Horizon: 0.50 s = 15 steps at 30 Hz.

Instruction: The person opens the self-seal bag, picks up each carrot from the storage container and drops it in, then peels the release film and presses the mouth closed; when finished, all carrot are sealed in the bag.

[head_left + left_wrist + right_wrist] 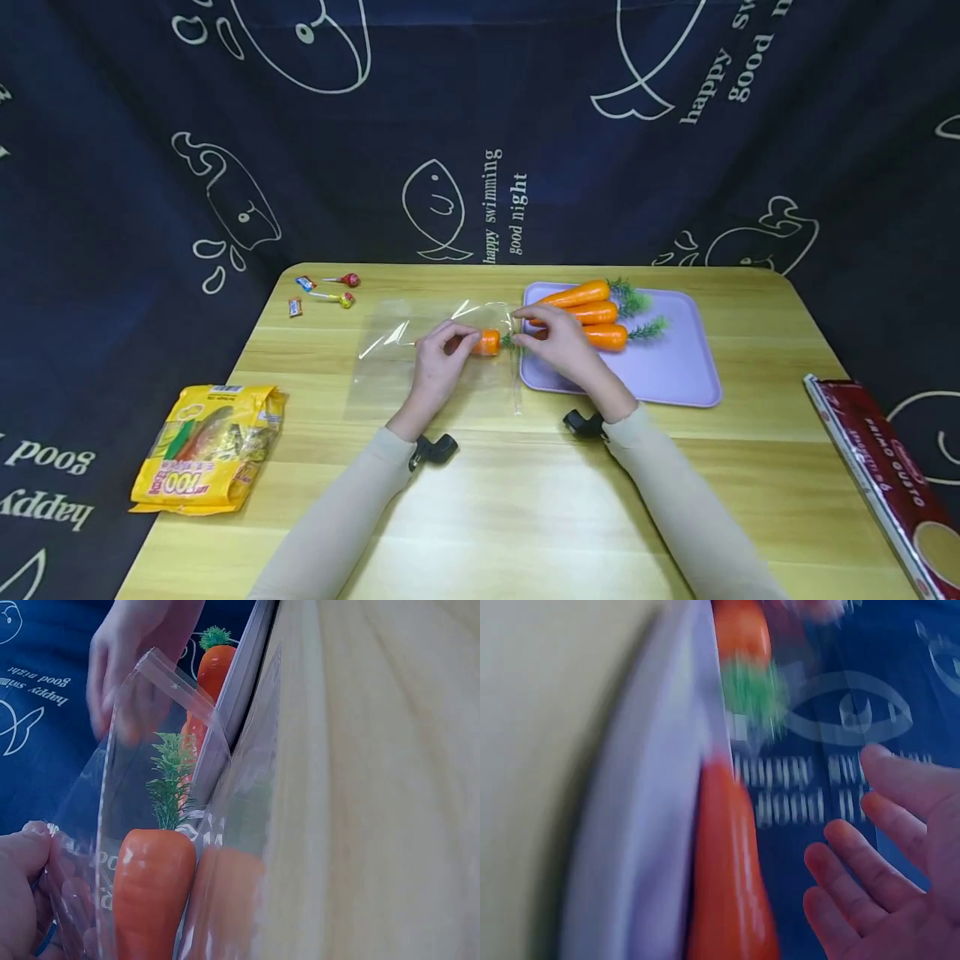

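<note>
A clear plastic bag (390, 387) lies flat with its mouth toward the tray. Inside it is an orange carrot (489, 342), its green leaves (171, 780) pointing at the mouth. My left hand (435, 362) pinches the bag's upper film between thumb and fingers, lifting it off the carrot. At the bag's mouth, beside the tray's left edge, my right hand (567, 346) has its fingers spread and holds nothing, as the right wrist view shows. Three more carrots (597, 312) lie on the lilac tray (675, 379), partly hidden by that hand.
A yellow snack bag (210, 450) lies at the table's left edge. Two lollipops (347, 300) and two small wrapped candies (296, 308) sit at the back left. Along the right edge rests a long dark red package (885, 483). A dark printed cloth (480, 100) hangs behind the table.
</note>
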Each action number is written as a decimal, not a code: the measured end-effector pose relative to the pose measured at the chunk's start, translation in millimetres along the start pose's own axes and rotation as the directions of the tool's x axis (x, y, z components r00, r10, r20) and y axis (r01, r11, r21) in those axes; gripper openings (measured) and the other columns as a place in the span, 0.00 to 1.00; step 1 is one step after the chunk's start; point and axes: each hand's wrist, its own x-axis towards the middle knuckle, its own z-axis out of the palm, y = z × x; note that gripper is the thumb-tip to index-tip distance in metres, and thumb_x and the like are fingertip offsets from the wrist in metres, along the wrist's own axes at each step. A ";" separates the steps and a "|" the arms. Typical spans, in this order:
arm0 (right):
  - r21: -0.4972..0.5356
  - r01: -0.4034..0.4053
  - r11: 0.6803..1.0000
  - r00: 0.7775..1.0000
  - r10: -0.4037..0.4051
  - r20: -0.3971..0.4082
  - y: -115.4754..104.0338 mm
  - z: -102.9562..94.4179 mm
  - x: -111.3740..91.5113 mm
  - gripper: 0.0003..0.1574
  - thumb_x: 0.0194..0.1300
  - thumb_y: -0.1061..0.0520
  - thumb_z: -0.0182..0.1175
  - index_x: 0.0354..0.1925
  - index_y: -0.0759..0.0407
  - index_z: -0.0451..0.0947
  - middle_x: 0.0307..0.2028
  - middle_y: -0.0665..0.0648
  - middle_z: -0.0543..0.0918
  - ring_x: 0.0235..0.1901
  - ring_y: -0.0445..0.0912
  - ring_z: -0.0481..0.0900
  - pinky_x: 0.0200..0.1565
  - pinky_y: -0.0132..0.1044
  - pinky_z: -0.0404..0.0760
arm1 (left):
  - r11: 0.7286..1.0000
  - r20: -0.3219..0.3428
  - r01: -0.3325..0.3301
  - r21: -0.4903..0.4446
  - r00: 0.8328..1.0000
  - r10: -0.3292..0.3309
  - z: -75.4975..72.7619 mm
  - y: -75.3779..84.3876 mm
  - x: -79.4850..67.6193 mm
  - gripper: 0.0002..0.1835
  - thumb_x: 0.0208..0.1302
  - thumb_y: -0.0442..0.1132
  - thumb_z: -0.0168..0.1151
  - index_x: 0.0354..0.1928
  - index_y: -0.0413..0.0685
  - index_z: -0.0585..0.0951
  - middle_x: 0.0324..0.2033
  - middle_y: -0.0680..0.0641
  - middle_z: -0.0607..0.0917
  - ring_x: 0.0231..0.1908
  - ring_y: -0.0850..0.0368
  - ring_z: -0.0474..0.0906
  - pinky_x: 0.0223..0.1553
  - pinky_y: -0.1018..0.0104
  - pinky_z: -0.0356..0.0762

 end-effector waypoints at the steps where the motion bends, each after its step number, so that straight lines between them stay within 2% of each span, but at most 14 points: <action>1: 0.009 -0.021 1.000 0.999 0.021 -0.033 6.1 -14.2 -6.7 0.24 0.63 0.50 0.70 0.57 0.52 0.81 0.55 0.56 0.83 0.54 0.55 0.80 0.56 0.51 0.79 | 1.000 -0.003 0.000 0.000 1.000 0.000 -0.4 -0.2 0.2 0.05 0.63 0.43 0.69 0.37 0.50 0.88 0.34 0.54 0.87 0.31 0.60 0.77 0.33 0.74 0.77; 4: 0.029 -0.100 0.995 0.986 0.103 -0.130 32.7 -53.8 -26.9 0.26 0.62 0.51 0.71 0.57 0.52 0.81 0.56 0.57 0.83 0.57 0.56 0.78 0.58 0.53 0.77 | 1.000 -0.011 -0.004 -0.004 1.000 0.004 -1.8 -0.6 0.8 0.05 0.63 0.42 0.70 0.36 0.50 0.88 0.34 0.53 0.87 0.31 0.60 0.77 0.33 0.74 0.77; 6: 0.014 -0.148 0.989 0.978 0.149 -0.144 51.3 -71.4 -37.7 0.29 0.62 0.47 0.71 0.59 0.53 0.79 0.57 0.59 0.82 0.60 0.57 0.75 0.62 0.56 0.73 | 1.000 -0.012 -0.009 -0.009 1.000 0.009 -3.0 -0.5 1.2 0.05 0.63 0.42 0.70 0.36 0.50 0.88 0.34 0.53 0.87 0.31 0.59 0.77 0.33 0.74 0.77; 10: -0.059 -0.209 0.976 0.973 0.201 -0.115 80.8 -83.0 -51.4 0.31 0.59 0.46 0.73 0.59 0.53 0.79 0.59 0.60 0.81 0.65 0.59 0.71 0.68 0.59 0.66 | 1.000 -0.012 -0.004 -0.006 1.000 0.004 -3.6 -1.0 0.9 0.05 0.63 0.42 0.70 0.36 0.50 0.88 0.34 0.54 0.87 0.32 0.60 0.78 0.34 0.73 0.78; 15: -0.090 -0.230 0.969 0.972 0.223 -0.077 93.7 -85.4 -58.2 0.28 0.59 0.50 0.73 0.57 0.52 0.79 0.60 0.60 0.80 0.66 0.60 0.70 0.69 0.60 0.65 | 1.000 -0.011 -0.004 -0.012 1.000 0.004 -0.5 -0.4 0.1 0.06 0.62 0.42 0.70 0.37 0.50 0.88 0.34 0.53 0.88 0.32 0.59 0.78 0.34 0.73 0.78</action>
